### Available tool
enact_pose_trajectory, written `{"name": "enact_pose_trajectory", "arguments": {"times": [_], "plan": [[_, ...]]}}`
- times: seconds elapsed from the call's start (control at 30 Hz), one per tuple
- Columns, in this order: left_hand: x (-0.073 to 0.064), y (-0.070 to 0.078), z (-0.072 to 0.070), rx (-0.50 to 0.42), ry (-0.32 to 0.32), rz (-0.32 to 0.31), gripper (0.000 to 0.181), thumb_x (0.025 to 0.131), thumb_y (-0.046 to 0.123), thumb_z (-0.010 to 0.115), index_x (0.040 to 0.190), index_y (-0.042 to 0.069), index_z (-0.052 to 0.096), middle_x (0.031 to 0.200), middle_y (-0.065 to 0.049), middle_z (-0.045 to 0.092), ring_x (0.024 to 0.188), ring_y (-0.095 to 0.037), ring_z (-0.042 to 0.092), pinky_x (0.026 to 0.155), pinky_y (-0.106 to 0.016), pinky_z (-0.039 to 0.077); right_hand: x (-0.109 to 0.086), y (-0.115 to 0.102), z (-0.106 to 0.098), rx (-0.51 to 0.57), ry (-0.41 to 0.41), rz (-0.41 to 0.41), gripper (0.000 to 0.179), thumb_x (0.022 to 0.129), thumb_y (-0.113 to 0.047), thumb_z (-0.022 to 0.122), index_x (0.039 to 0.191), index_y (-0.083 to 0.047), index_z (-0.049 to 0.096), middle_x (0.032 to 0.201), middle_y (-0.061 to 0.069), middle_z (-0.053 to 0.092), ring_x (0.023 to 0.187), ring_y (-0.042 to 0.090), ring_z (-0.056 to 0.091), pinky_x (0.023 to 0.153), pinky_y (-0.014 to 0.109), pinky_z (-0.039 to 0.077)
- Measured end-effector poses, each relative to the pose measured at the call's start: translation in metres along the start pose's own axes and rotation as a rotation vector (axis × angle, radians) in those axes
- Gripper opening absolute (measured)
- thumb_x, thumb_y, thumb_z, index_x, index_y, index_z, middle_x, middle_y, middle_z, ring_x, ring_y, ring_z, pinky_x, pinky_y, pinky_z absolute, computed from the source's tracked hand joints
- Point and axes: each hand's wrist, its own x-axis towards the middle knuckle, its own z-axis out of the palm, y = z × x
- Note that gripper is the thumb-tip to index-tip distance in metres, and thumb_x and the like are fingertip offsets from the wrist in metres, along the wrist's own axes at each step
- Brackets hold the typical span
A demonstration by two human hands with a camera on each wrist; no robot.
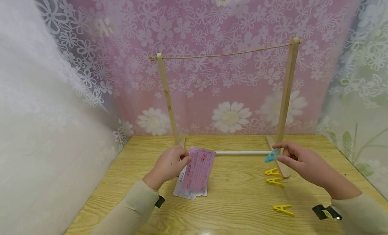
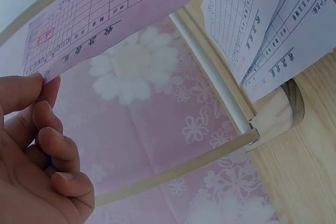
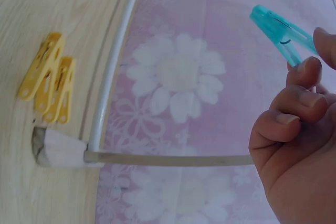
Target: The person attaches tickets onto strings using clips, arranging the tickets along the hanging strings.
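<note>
Pink slip is pinched at its top corner by the left hand; right hand nearby pinches a blue clothespin, fingers curled.

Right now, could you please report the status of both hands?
Left hand pinches pink slip. Right hand pinches blue clothespin. String on rack bare, unobstructed.

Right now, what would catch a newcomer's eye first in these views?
Probably the wooden frame standing at the back of the table, with a string strung between its two posts against a pink flowered backdrop. In front of it, the left hand pinches a pink printed slip above white slips, and the right hand holds a turquoise clothespin. Three yellow clothespins lie on the table's right side.
</note>
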Motion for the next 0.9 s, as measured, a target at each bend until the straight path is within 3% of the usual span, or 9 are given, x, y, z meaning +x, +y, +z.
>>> {"name": "enact_pose_trajectory", "arguments": {"times": [0.4,0.63,0.9], "plan": [[0.010,0.009,0.001,-0.031,0.120,0.080,0.021,0.101,0.029,0.065,0.084,0.018,0.069,0.082,0.007,0.055,0.079,-0.019,0.057,0.059,-0.031,0.041,0.029,-0.031,-0.027,0.020,0.090,-0.091,0.039,0.108,-0.018,0.051,0.147,-0.015,0.050,0.069,0.002,0.045,0.048,0.018,0.034,0.046,0.032,0.035],[0.022,0.017,0.005,-0.047,0.146,0.089,0.017,0.102,0.030,0.064,0.090,0.020,0.072,0.086,0.010,0.056,0.075,-0.012,0.051,0.067,-0.033,0.045,0.048,-0.050,-0.047,-0.046,0.171,-0.069,0.036,0.107,-0.021,0.054,0.143,-0.023,0.055,0.067,0.003,0.044,0.047,0.019,0.034,0.044,0.032,0.035],[0.037,0.020,0.000,-0.060,0.194,0.120,0.017,0.102,0.028,0.063,0.087,0.021,0.070,0.086,0.009,0.056,0.075,-0.012,0.051,0.065,-0.032,0.045,0.067,-0.066,-0.073,-0.154,0.165,-0.031,0.036,0.106,-0.029,0.056,0.142,-0.023,0.057,0.070,0.005,0.048,0.050,0.021,0.036,0.046,0.033,0.035]]}}
